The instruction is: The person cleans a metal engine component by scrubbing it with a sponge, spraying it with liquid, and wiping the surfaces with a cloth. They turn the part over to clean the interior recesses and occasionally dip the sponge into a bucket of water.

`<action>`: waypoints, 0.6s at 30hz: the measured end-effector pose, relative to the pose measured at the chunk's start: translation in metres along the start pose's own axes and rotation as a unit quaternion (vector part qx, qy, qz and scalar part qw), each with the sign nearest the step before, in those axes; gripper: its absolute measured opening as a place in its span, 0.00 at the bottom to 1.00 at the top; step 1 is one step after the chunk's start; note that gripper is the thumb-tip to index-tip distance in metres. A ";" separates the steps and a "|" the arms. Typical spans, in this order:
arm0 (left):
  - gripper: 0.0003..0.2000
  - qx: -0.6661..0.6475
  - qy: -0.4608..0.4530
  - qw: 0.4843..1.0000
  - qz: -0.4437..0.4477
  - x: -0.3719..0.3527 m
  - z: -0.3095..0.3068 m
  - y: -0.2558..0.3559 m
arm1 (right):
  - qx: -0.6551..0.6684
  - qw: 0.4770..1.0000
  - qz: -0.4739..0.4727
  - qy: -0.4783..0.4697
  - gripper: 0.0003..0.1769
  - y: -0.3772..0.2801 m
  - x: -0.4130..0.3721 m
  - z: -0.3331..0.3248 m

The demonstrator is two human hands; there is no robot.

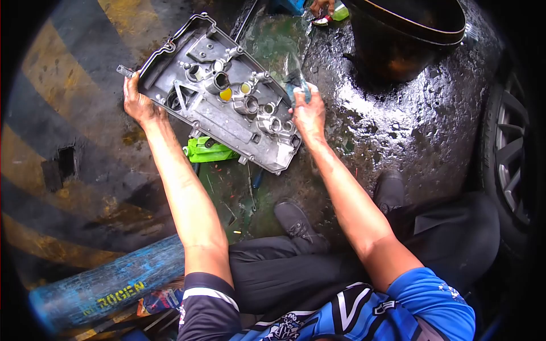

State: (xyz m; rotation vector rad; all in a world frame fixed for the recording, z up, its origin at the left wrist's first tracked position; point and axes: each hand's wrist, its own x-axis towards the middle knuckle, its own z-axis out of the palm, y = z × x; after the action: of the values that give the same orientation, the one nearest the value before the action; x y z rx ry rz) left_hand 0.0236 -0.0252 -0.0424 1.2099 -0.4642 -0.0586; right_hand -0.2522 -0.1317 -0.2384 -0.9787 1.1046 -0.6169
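A grey metal engine valve cover (222, 136) is tilted in front of me, its hollow inside with several round tubes facing up. My left hand (142, 105) is closed around its left edge. Just off the cover's right edge, my right hand (309, 113) has its fingers closed on a translucent bluish thing (294, 79), whose kind I cannot make out. Yellow shows through two of the tube openings. Partly hidden below the cover lies a bright green packet (209, 150).
A dark drum (392, 45) stands at the upper right on the wet, oily floor (364, 125). At the top, another person's hand is near a red-and-green item (335, 16). A car wheel (509, 142) is at right, a blue cylinder (108, 278) at lower left.
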 end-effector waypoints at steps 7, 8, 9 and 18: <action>0.15 0.028 0.007 0.999 0.028 0.001 -0.006 -0.001 | -0.088 0.957 0.012 -0.274 0.42 -0.017 -0.017 0.018; 0.15 0.034 0.004 0.999 0.029 -0.004 -0.002 0.002 | -0.057 0.937 0.006 -0.344 0.51 -0.019 -0.019 0.014; 0.15 0.038 0.030 0.998 0.029 -0.009 0.004 0.004 | -0.136 0.913 -0.040 -0.383 0.57 -0.021 -0.017 0.010; 0.12 0.012 0.007 1.000 -0.001 0.009 -0.012 -0.006 | -0.333 0.848 -0.280 -0.302 0.29 -0.003 -0.005 0.019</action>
State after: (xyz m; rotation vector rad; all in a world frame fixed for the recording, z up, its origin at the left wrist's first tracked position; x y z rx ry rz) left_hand 0.0372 -0.0190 -0.0484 1.2343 -0.4521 -0.0452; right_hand -0.2359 -0.1224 -0.2306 -1.9849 0.4287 -0.3182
